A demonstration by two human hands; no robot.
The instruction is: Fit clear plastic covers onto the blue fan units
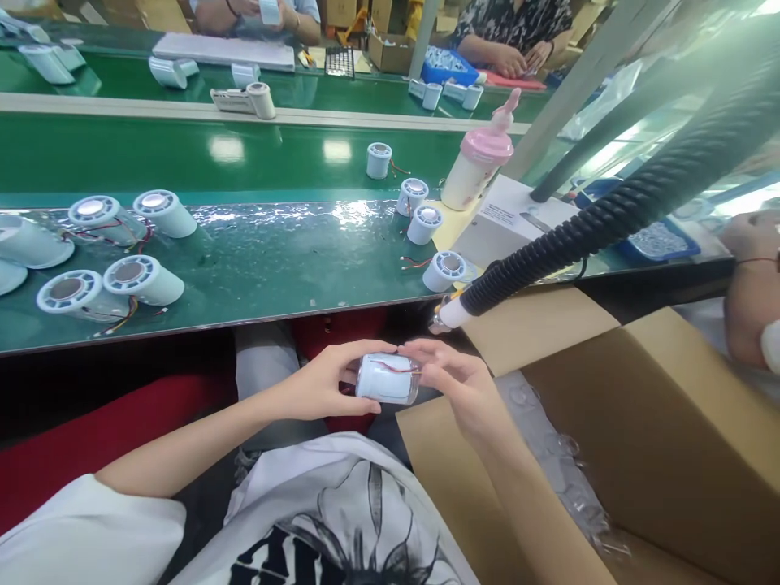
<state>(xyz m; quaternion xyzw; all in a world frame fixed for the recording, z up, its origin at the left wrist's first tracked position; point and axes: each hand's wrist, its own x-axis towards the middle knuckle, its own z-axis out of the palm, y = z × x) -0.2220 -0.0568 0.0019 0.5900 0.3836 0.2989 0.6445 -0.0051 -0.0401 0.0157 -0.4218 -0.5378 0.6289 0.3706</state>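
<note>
My white printed shirt [341, 520] fills the bottom of the head view, lap under it. Just above that, both hands meet on one small white cylinder [388, 378], lying on its side in mid-air over my lap, below the edge of the green bench [256, 268], not resting on anything.

Left hand [320, 388]: fingers curled round the left end, thumb on top, gripping. Right hand [454, 380]: fingertips pinching the right end, which looks clear or glossy. A thin red wire [396, 366] runs across the top of the cylinder.

Risks as I judge them:
- Cylinder is unsupported. If either grip slips it drops onto my lap or into the open cardboard box [609, 422] at my right.
- Red wire sits right under my fingers. A snag or tug could pull it loose.
- Black ribbed hose [609, 219] ends in a white nozzle [448, 315] just above my right hand. Lifting the part could knock it.

On the bench: four more cylinders [131, 276] lie on their sides at left with loose wires, several upright ones [448, 270] near the right edge. A sleeve or elbow could roll the edge ones off. Pink-lidded bottle [478, 166] stands behind them, close to the hose.

Another person's arm [752, 284] is at far right, near the box. Other people's hands [517, 58] are at work across the far bench, well apart from mine.
</note>
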